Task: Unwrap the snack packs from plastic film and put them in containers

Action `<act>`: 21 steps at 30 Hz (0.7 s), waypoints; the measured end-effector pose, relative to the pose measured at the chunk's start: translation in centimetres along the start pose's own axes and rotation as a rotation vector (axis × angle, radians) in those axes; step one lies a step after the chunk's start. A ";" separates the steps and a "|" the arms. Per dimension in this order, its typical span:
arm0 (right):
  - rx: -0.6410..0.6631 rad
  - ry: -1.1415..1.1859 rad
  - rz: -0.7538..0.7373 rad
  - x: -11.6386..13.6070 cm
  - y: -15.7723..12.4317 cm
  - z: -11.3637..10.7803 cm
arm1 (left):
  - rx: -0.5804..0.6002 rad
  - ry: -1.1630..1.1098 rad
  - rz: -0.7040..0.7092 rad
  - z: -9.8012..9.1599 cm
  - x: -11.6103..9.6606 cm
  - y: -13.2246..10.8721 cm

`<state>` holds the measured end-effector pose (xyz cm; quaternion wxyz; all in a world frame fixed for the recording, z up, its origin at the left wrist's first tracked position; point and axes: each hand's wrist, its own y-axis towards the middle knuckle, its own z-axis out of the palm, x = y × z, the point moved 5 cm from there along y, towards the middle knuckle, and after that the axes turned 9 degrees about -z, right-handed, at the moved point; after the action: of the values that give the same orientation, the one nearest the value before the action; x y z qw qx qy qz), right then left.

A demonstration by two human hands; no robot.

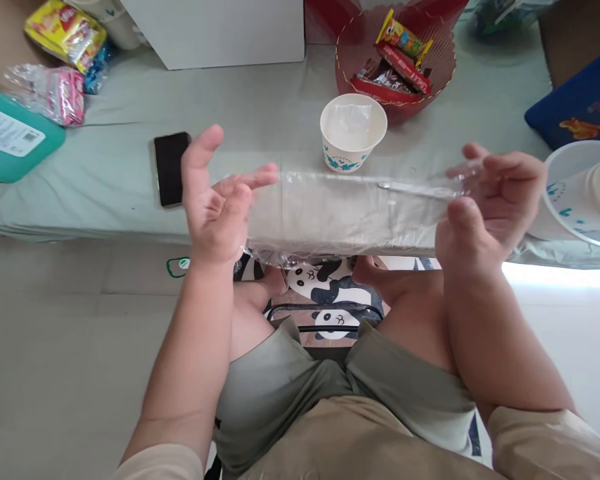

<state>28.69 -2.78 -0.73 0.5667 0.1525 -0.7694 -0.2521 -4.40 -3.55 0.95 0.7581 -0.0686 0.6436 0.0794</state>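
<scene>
A clear plastic bag [340, 207] is stretched sideways between my two hands, above the front edge of the covered surface. My left hand [220, 207] grips its left end between thumb and fingers, with the index finger raised. At the other end, my right hand [495, 200] has the plastic between its thumb and curled fingers. A thin whitish strip [420, 191] shows along the bag near my right hand; I cannot tell what it is. Just behind the bag stands a white paper cup [347, 157] with blue-green print and something clear inside.
A red bowl [347, 67] of wrapped snacks stands behind the cup. A phone [170, 177] lies by my left hand. Beside my right hand is a clear tub [550, 220] with paper cups. A white box [225, 33], green container [20, 143] and blue pack [575, 110] stand around.
</scene>
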 end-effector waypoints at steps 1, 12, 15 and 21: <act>-0.050 0.020 -0.055 0.1 0.2 0.1 | 0.026 -0.019 -0.024 0.3 0.5 0.5; -0.072 -0.014 0.206 -4.5 1.8 2.4 | 0.020 0.058 -0.233 0.7 5.3 7.0; -0.097 0.025 0.216 -5.1 2.3 2.5 | -0.015 0.111 -0.271 0.0 5.8 7.6; 0.012 0.158 0.226 -5.2 2.2 3.0 | 0.179 0.011 -0.342 0.2 6.2 7.2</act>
<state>27.55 2.39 -4.28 0.6496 0.0876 -0.7360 -0.1691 -4.71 3.75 -5.18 0.7600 -0.1098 0.6313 -0.1087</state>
